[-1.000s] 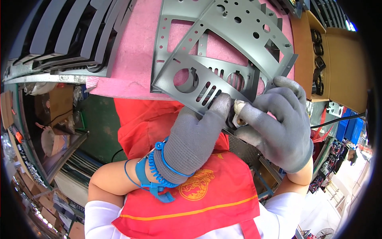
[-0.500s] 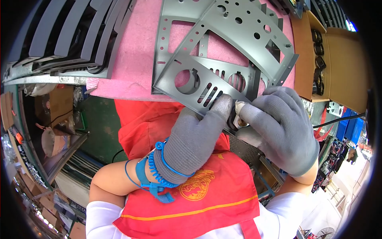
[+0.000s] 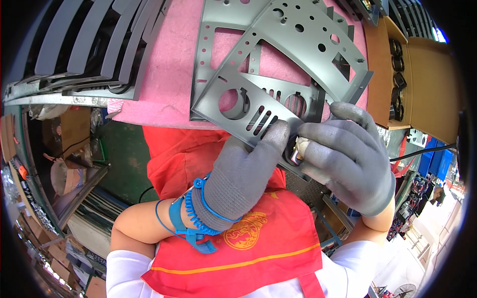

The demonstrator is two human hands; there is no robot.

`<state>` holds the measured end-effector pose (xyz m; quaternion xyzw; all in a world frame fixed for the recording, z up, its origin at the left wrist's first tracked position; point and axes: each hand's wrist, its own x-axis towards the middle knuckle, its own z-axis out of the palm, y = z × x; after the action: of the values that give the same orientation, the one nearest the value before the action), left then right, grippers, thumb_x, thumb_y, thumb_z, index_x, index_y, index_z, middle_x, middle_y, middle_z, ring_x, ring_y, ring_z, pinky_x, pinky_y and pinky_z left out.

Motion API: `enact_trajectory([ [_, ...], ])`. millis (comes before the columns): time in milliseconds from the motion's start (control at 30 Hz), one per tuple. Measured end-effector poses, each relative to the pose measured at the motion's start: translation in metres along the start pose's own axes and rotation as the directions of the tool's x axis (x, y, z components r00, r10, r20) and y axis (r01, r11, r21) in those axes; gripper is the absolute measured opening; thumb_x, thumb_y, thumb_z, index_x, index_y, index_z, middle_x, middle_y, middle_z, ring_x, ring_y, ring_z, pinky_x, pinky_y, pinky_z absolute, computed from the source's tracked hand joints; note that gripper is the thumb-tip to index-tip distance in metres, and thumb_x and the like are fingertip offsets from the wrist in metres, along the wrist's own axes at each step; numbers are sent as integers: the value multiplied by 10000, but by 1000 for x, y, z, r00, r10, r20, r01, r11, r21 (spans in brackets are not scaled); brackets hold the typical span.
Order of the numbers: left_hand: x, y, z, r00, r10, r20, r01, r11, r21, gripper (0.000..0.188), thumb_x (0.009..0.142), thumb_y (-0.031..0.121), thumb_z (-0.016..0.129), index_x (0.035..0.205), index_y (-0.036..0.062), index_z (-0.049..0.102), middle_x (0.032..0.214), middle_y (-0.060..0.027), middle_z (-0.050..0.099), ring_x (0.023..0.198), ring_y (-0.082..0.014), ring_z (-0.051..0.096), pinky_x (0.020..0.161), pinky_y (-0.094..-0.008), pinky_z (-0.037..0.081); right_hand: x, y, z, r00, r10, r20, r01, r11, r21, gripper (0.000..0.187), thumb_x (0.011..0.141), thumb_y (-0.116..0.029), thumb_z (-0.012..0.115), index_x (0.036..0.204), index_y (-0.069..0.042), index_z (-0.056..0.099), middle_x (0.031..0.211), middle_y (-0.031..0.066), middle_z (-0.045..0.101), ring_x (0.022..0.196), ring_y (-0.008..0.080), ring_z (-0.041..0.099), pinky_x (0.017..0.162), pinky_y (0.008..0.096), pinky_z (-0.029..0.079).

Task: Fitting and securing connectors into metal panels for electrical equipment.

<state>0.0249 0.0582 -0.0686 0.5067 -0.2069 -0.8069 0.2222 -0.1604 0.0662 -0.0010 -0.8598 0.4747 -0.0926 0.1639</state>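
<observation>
A grey sheet-metal panel with round holes and slots lies tilted over a second grey panel. My left hand, in a grey glove, holds its near edge, thumb on top and the other fingers hidden below. By the panel's near right corner, my gloved right hand pinches a small shiny metal part. Dark material shows beside that part, and my fingertips cover much of it. A worn, whitish patch is on one right fingertip.
Pink padding covers the bench under the panels. Dark slatted covers stand at the left. An open cardboard box with black round parts is at the right. A blue coiled wrist strap circles my left wrist.
The fingers of my right hand have bent and shifted slightly downward around the small metal part. My left hand keeps its hold on the panel, almost unmoved.
</observation>
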Motion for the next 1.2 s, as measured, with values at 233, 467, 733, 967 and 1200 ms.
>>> enact_trajectory([
  [233, 5, -17, -13, 547, 734, 403, -672, 97, 734, 292, 922, 81, 600, 1204, 8, 608, 859, -148, 650, 751, -259, 657, 631, -342, 513, -2, 2, -2, 995, -101, 1, 101, 992, -75, 317, 704, -178, 743, 1002, -96, 671, 1075, 71, 676, 955, 220, 664, 954, 474, 451],
  [467, 3, -20, -12, 541, 757, 366, -683, 141, 716, 232, 966, 143, 585, 1130, -13, 637, 833, -130, 643, 712, -240, 631, 617, -334, 497, -5, 4, 1, 998, -65, -16, 64, 997, -42, 290, 665, -200, 760, 920, -92, 674, 1012, 61, 661, 913, 245, 645, 918, 476, 470],
  [733, 5, -18, -10, 657, 685, 315, -691, 380, 614, 253, 965, 152, 586, 1180, 29, 632, 859, -142, 649, 726, -244, 650, 621, -328, 508, 5, 2, 4, 992, -95, -85, 97, 995, 15, 278, 650, -220, 768, 861, -76, 658, 858, 40, 559, 804, 225, 571, 882, 449, 471],
  [967, -2, -2, 3, 999, -35, 1, 34, 993, 117, 256, 949, 127, 599, 1179, 19, 626, 890, -131, 669, 768, -240, 666, 652, -332, 514, -4, 4, 0, 996, -91, -8, 91, 996, -5, 243, 682, -199, 739, 887, -85, 676, 1038, 50, 678, 922, 232, 656, 901, 451, 461],
  [1200, -1, 1, 7, 979, 202, -18, -200, 975, 93, 270, 940, 245, 641, 1010, -14, 667, 822, -59, 669, 761, -101, 586, 675, -295, 482, 3, 2, 2, 996, -73, -47, 72, 997, -28, 315, 679, -318, 746, 887, -91, 675, 782, 16, 548, 722, 222, 570, 881, 451, 465],
])
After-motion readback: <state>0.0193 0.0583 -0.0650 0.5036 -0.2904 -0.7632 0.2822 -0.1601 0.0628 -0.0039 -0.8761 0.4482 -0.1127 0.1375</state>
